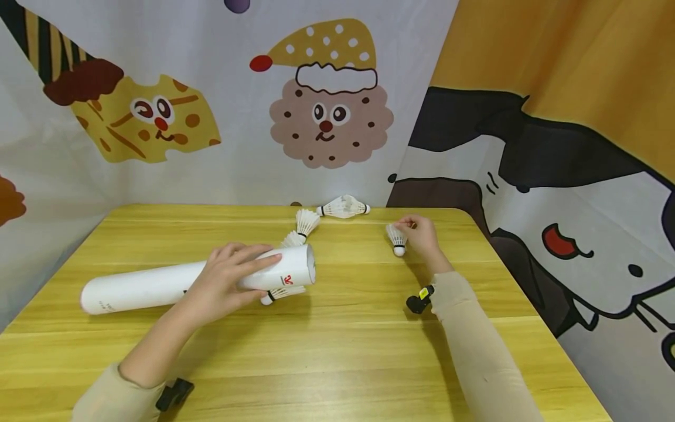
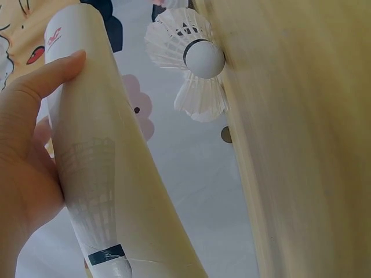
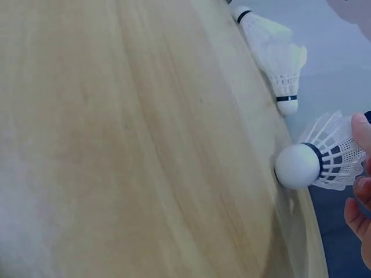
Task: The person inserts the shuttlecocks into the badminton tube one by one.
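Note:
My left hand (image 1: 227, 281) grips a long white shuttlecock tube (image 1: 142, 288) from above, thumb on the near side and fingers over the top. The tube lies crosswise with its red-marked end to the right. In the left wrist view, a faint shuttlecock shape shows on the side of the tube (image 2: 139, 191). One shuttlecock (image 1: 285, 294) lies at the tube's near side, by my left thumb, partly covered. At the right, my right hand (image 1: 422, 234) pinches the feathery skirt of another shuttlecock (image 1: 396, 239), whose round white base points down toward me.
Beyond the tube, two shuttlecocks (image 1: 307, 221) lie in line, one partly behind it. Two more (image 1: 345, 207) lie skirt to skirt along the far edge of the wooden table (image 1: 337, 363). A cartoon-printed curtain (image 1: 221, 117) hangs right behind the table.

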`<action>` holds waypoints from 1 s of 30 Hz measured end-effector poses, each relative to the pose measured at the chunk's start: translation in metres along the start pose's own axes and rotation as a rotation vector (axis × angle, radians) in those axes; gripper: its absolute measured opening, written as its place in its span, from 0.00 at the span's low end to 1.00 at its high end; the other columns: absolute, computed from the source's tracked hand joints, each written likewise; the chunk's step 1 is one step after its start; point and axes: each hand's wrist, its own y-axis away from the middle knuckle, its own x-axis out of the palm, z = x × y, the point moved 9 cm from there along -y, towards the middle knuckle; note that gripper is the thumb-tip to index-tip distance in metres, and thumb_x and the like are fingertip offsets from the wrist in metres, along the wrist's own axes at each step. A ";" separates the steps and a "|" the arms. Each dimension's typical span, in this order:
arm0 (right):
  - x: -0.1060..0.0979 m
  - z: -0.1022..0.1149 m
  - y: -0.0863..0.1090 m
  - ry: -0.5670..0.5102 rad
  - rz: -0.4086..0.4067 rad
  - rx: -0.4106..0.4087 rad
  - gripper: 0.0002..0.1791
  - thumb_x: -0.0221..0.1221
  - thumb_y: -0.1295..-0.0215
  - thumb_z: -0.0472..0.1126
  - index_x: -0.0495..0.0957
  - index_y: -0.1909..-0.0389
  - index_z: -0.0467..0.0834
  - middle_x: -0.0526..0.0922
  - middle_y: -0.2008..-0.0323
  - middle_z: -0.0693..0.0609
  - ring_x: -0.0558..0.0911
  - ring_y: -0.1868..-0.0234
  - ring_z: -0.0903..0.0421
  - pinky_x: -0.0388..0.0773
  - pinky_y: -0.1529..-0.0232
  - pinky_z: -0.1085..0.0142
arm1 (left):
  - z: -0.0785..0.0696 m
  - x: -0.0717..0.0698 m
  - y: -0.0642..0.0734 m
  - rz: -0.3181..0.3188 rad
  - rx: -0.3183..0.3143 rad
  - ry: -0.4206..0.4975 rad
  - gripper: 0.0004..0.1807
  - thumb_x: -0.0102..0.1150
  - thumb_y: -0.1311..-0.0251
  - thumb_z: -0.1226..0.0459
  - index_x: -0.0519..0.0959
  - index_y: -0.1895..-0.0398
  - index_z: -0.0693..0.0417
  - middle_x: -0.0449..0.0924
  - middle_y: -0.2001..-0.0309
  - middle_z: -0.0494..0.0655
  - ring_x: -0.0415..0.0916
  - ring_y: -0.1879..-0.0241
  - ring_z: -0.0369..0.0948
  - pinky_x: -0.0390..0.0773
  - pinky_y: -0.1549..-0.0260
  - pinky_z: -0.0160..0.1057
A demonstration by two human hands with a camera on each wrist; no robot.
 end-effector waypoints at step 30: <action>-0.030 0.088 0.059 -0.276 -0.326 -0.288 0.09 0.66 0.41 0.35 0.79 0.73 0.32 0.76 0.76 0.44 0.68 0.78 0.62 0.63 0.79 0.75 | -0.001 -0.001 0.000 -0.010 0.000 -0.005 0.44 0.77 0.59 0.60 0.70 0.33 0.36 0.71 0.37 0.46 0.65 0.45 0.49 0.58 0.54 0.51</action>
